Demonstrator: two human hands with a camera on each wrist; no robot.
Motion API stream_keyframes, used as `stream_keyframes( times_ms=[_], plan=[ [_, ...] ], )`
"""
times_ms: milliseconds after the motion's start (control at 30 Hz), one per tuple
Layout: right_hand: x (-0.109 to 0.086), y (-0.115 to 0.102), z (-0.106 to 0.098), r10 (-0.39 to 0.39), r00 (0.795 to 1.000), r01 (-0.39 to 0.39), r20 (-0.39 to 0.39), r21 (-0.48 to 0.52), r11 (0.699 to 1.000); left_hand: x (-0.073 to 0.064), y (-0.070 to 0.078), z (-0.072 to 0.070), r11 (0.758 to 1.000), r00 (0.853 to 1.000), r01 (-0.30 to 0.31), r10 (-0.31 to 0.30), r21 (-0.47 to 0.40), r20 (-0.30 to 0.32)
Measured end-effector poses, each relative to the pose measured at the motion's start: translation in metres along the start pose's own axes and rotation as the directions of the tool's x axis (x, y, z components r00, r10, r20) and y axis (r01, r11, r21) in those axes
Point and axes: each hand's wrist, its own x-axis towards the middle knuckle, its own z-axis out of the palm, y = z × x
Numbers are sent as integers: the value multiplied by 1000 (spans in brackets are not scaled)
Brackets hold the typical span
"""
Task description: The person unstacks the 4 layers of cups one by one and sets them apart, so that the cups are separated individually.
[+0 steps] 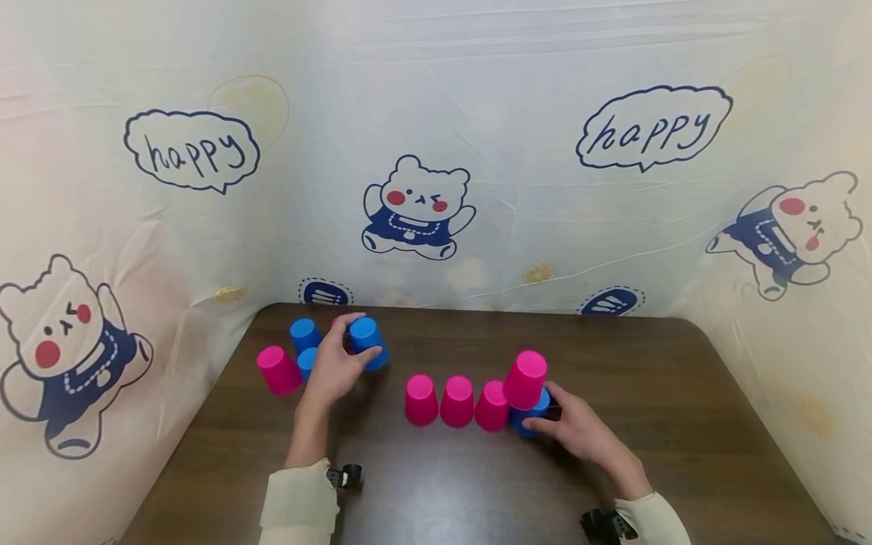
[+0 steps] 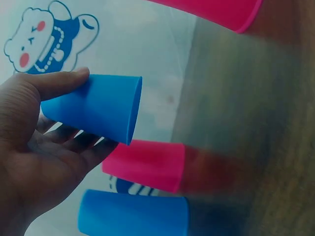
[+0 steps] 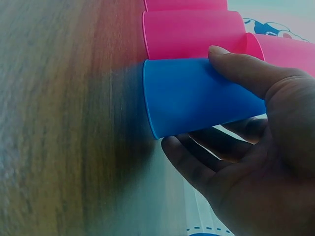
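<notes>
My left hand [image 1: 335,367] grips an upside-down blue cup [image 1: 369,342] between thumb and fingers. In the left wrist view, that blue cup [image 2: 93,105] is off the table, its rim facing down. On the right, my right hand [image 1: 584,425] holds another upside-down blue cup [image 1: 524,422] at the end of a pink row, its rim at table level in the right wrist view. Above it sits a pink cup [image 1: 526,378], straddling the blue cup and the neighbouring pink cup [image 1: 492,407]. Two more pink cups, the middle one [image 1: 456,403] and the leftmost one [image 1: 421,401], continue the row.
Around my left hand stand a pink cup [image 1: 279,371], a blue cup [image 1: 305,334] and a nearer blue cup [image 1: 306,361] partly behind the wrist. Another pink cup [image 2: 145,164] is mostly hidden in the head view. A printed curtain [image 1: 518,151] borders the brown table [image 1: 450,492].
</notes>
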Motion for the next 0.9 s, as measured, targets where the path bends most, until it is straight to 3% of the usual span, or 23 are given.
stream_keyframes(
  times_ms=[333,633,900],
  plan=[
    [0,-1,-1,-5,1000,5,-4,-5,1000,7,-19,4,999,999,45,-44,17,-24],
    [0,-1,0,-2,1000,2,-5,0,1000,11,-28,7,992,992,125,-125,14,1],
    [0,-1,0,-5,1000,5,-8,-3,1000,14,-35,11,988,989,150,-150,28,13]
  ],
)
